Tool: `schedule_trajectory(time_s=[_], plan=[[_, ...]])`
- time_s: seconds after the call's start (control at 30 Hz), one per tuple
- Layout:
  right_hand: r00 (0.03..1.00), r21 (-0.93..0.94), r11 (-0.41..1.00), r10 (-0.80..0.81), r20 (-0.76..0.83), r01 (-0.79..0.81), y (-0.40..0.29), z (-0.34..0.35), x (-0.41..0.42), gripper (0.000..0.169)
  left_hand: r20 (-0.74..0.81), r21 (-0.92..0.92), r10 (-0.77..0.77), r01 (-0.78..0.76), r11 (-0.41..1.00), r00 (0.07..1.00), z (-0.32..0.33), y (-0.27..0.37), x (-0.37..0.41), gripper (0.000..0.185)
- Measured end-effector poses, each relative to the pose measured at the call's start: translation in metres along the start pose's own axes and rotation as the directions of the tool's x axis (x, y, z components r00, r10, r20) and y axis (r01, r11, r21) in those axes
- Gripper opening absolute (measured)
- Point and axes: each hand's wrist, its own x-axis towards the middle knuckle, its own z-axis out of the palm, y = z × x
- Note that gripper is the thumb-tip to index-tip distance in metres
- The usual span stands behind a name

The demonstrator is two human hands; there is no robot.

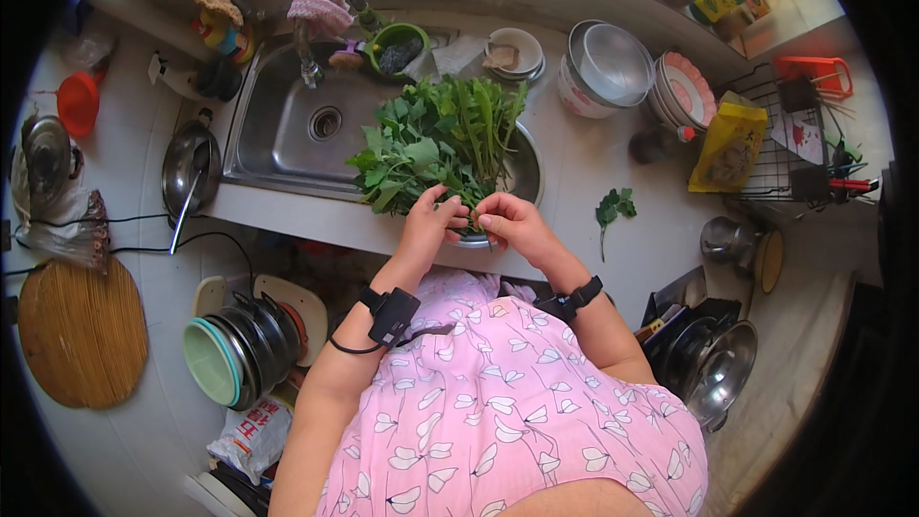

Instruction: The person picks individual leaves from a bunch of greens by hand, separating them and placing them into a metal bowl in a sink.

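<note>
A big heap of leafy green vegetables (438,136) fills a round stainless steel basin (530,165) on the counter, leaves to the left and stems to the right. At the basin's near rim, my left hand (435,215) and my right hand (513,224) almost meet. Between them runs a thin green stem (474,212), pinched by the thumb and fingers of my right hand. My left fingers curl around the near side of the same greens; the exact grip is partly hidden by leaves. One loose leafy sprig (614,212) lies on the counter to the right.
Left of the basin is a steel sink (287,136) under a cloth-wrapped faucet (310,72). Stacked bowls (610,64), plates (686,86), a yellow packet (729,147) and a wire rack (782,129) stand right. A ladle (188,201) rests in a pan (179,158) at left.
</note>
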Motion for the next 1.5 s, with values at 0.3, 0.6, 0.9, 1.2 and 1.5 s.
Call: schedule_trajectory(time_s=[0.3,0.6,0.9,1.2,1.5], plan=[[0.996,0.101,0.994,-0.032,-0.079,0.04,0.005,-0.012,-0.014,0.013,0.036,-0.103,-0.039,0.042,0.994,0.999,0.01,0.003,0.003,0.027],[0.93,0.094,0.973,-0.171,-0.327,0.212,0.002,-0.041,-0.037,0.014,-0.021,-0.116,0.082,-0.084,0.99,0.996,0.013,0.007,-0.009,0.029],[0.623,-0.16,0.973,-0.23,-0.748,0.167,0.038,-0.075,-0.075,0.014,0.0,-0.106,0.141,-0.14,0.984,0.99,0.02,0.005,-0.01,0.024],[0.293,-0.403,0.912,-0.365,-0.884,-0.078,0.081,-0.13,-0.116,0.013,0.018,-0.089,0.131,-0.128,0.988,0.991,0.021,0.001,-0.007,0.025],[0.368,-0.479,0.783,-0.343,-0.864,-0.397,0.111,-0.148,-0.124,0.015,0.052,-0.06,0.093,-0.09,0.994,0.994,0.031,0.0,-0.011,0.026]])
